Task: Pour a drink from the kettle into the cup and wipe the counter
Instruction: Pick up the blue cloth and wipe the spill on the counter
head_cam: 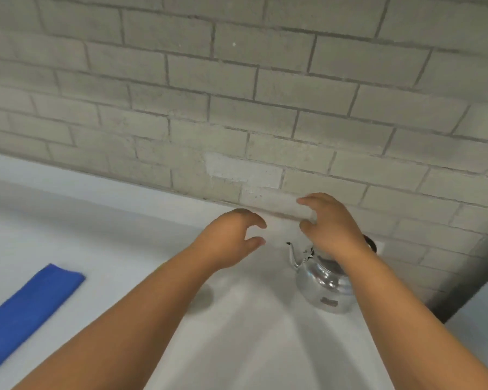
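Observation:
A shiny metal kettle [323, 285] stands on the white counter [251, 333] near the wall, its thin spout pointing left. My right hand [331, 223] hovers above the kettle's top with fingers curled and apart, holding nothing; my forearm hides the lid and most of the black handle. My left hand [231, 235] is raised to the left of the kettle, fingers spread, holding nothing. A folded blue cloth [26, 313] lies flat on the counter at the far left. No cup is in view.
A grey brick wall [237, 94] rises straight behind the counter. A dark vertical edge [468, 277] ends the wall at the right, with another pale surface past it.

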